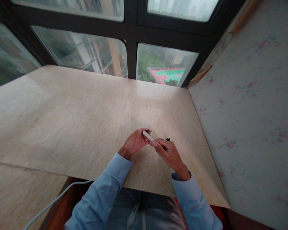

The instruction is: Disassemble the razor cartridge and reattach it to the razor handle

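Over the tabletop, my left hand (136, 141) is closed, palm up, with a small black piece (146, 131) at its fingertips. My right hand (167, 152) pinches the near end of a pale, flat stick (148, 136) with a rounded tip. The stick's far end lies at the black piece; whether they touch I cannot tell. What the black piece is cannot be made out. Just beyond my right hand, another small black object (167, 139) of irregular shape rests on the table.
A beige, marble-patterned tabletop (86, 118) stretches to dark-framed windows (132, 35) at the back. A floral-papered wall (244, 105) borders it on the right. At the lower left a pale cable (55, 200) runs over the table edge.
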### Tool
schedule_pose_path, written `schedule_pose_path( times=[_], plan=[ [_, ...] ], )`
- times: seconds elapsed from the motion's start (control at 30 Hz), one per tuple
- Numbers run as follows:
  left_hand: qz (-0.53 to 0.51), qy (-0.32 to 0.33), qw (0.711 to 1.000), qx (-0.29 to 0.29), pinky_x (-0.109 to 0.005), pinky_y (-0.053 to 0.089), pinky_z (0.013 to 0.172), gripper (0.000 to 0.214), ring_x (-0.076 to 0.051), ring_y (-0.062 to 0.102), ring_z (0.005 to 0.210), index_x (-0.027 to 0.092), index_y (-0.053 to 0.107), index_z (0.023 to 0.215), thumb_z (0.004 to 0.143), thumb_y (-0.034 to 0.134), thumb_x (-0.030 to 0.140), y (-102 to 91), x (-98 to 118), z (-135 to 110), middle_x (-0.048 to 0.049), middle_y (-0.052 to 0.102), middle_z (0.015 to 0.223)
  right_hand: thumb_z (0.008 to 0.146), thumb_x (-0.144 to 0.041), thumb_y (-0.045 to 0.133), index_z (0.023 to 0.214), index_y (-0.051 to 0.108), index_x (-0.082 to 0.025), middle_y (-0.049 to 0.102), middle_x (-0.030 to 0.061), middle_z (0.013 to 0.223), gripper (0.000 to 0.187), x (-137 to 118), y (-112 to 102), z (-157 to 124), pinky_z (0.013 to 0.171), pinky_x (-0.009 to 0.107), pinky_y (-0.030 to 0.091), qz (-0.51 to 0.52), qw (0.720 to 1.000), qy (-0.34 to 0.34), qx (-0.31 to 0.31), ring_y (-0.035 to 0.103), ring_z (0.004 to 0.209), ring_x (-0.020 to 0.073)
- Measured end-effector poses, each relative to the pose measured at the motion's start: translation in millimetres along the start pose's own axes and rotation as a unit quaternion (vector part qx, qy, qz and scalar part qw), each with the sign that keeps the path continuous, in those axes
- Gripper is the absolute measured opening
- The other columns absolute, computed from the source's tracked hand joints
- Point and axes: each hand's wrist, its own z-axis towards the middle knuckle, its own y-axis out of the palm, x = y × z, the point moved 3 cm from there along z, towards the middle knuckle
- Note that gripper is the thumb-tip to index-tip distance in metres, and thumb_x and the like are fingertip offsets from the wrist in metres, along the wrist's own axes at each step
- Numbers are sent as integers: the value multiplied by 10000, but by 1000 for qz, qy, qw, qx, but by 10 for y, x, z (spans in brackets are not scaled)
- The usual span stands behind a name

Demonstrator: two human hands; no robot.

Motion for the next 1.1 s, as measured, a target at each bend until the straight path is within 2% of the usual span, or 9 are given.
schedule_pose_path(
  times=[0.1, 0.27, 0.4, 0.6, 0.77, 0.97, 1.1],
  plan=[
    [2, 4, 1000, 13, -253, 487, 599, 205, -123, 626, 613, 118, 694, 789, 775, 738, 318, -24, -8, 2, -60, 708, 801, 963, -445, 469, 813, 687, -177, 449, -19, 600, 377, 5, -4, -9, 494, 249, 274, 10, 1000, 2, 1, 384, 531, 109],
    [5, -5, 1000, -9, -274, 500, 617, 213, -113, 608, 569, 111, 697, 815, 797, 726, 321, -43, -35, 14, -64, 706, 790, 965, -435, 461, 870, 703, -174, 463, -16, 606, 368, 6, 12, 2, 500, 248, 283, 4, 1000, -3, 16, 388, 535, 111],
    [14, -5, 1000, -6, -273, 492, 634, 214, -115, 621, 601, 118, 713, 820, 822, 697, 331, -67, -49, 17, -73, 712, 837, 956, -427, 485, 802, 693, -175, 460, -20, 609, 361, 8, 8, -3, 519, 253, 284, -5, 1000, -3, 7, 393, 546, 111],
    [17, -10, 1000, -16, -283, 491, 632, 237, -116, 592, 567, 116, 732, 823, 783, 737, 349, -41, -47, 0, -66, 711, 772, 962, -418, 475, 867, 712, -176, 490, -17, 621, 351, 16, -15, -18, 515, 255, 292, 7, 1000, -2, 30, 399, 533, 108],
    [16, -17, 1000, -3, -264, 463, 603, 311, -122, 587, 576, 90, 740, 809, 797, 715, 399, -45, -47, -5, -77, 692, 727, 961, -392, 489, 839, 708, -176, 479, -20, 616, 331, 9, 6, -21, 525, 255, 295, -16, 1000, -10, 5, 414, 545, 108],
    [-2, -40, 999, -10, -252, 451, 608, 377, -123, 580, 592, 77, 725, 789, 834, 667, 447, -29, -53, -15, -53, 631, 639, 960, -420, 481, 823, 686, -171, 470, -23, 592, 351, 38, -30, -40, 503, 254, 293, -6, 998, 2, 62, 398, 515, 107],
    [9, -39, 999, -6, -259, 453, 616, 365, -116, 570, 578, 90, 725, 809, 851, 642, 443, -28, -50, -23, -48, 632, 648, 957, -410, 481, 802, 676, -160, 497, -15, 609, 354, 31, -21, -38, 507, 247, 303, -24, 999, -12, 39, 426, 531, 105]
  ],
)
